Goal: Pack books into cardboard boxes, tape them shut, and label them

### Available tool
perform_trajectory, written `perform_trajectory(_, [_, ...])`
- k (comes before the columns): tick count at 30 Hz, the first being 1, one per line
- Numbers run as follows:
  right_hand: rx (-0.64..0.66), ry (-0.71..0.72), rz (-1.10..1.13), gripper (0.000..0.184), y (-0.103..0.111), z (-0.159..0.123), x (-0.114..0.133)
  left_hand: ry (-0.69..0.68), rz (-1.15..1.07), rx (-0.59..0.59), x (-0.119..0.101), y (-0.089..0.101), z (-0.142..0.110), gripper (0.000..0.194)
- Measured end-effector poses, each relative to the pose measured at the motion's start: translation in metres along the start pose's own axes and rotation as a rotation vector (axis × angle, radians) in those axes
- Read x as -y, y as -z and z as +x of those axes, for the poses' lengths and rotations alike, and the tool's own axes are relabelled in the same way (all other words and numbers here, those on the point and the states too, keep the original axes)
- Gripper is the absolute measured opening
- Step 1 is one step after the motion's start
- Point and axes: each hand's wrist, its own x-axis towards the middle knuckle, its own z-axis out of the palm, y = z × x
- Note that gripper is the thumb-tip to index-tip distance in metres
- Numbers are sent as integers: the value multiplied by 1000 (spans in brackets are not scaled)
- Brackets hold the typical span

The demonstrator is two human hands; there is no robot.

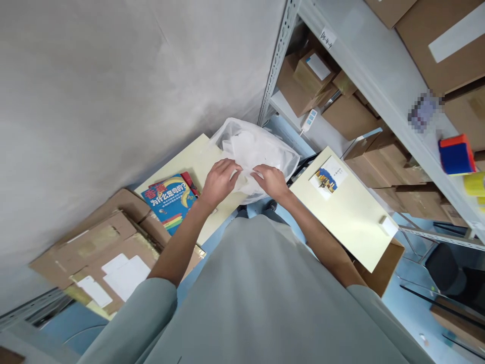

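A translucent white plastic bag (286,151) stands open between two pale table tops, with white pieces (250,146) lying inside it. My left hand (223,179) is at the bag's near side, thumb and fingertips pinched on the thin plastic. Opposite it, a short gap away, my right hand (272,181) pinches the same near edge between thumb and forefinger. The plastic droops below both hands. Left of my left hand, a blue book (168,199) with a banana on its cover lies partly over a red one.
Flattened cardboard (94,247) with white labels is stacked at the left. A picture card (329,177) lies on the right table top (352,217). Metal shelving (364,50) holding cardboard boxes rises on the right, and a wall (132,76) stands ahead. A dark chair (447,273) is at the far right.
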Motion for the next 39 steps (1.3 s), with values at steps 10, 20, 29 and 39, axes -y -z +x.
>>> perform_trajectory(10, [-370, 6, 311, 57, 27, -4, -16, 116, 130, 79, 21, -1, 6, 36])
perform_trajectory(20, [-429, -69, 497, 44, 42, -19, -15, 95, 7, -203, 13, 7, 7, 25])
perform_trajectory(29, [-471, 11, 349, 47, 48, -29, -12, -126, -309, -530, -21, 70, 19, 11])
perform_trajectory(39, [-414, 117, 973, 90, 75, -1, 18, -369, -688, -444, -69, 80, 52, 14])
